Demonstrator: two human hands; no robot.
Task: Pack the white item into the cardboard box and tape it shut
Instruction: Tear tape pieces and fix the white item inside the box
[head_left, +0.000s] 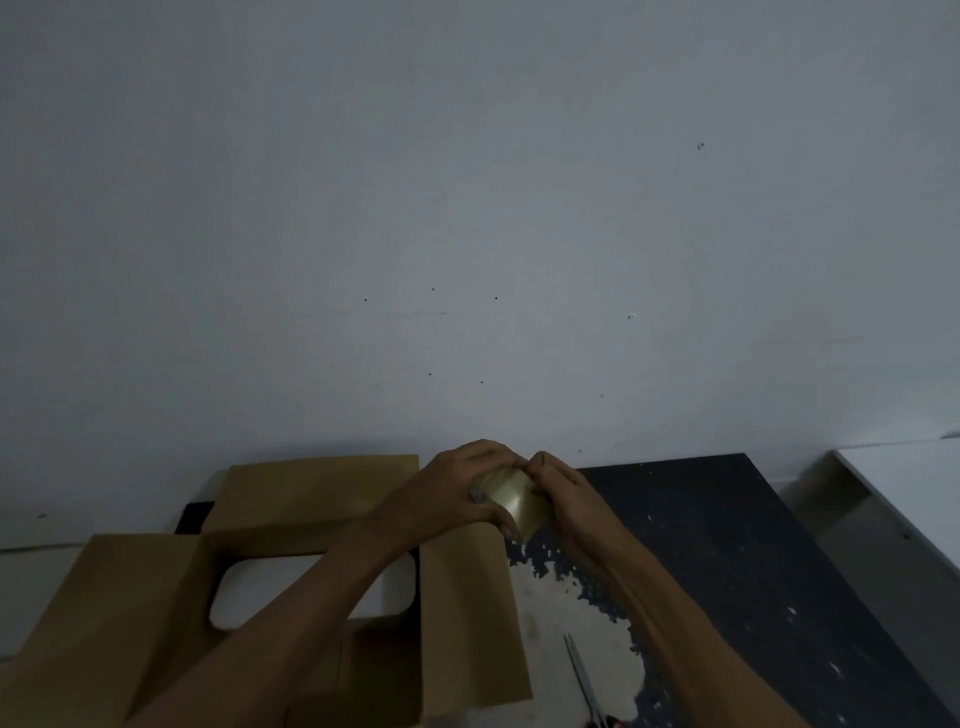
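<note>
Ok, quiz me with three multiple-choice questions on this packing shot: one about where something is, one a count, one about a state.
1. Where is the white item? A inside the cardboard box; B in both hands; C on top of a shut box.
2. How many hands hold the tape roll? A none; B one; C two.
3. The box's flaps are: A open; B folded shut; C taped shut.

Answers: 1 A, it shows down inside the box, between the flaps. 2 C, the left hand and the right hand both grip it. 3 A, the flaps spread outward and no tape shows on them.
</note>
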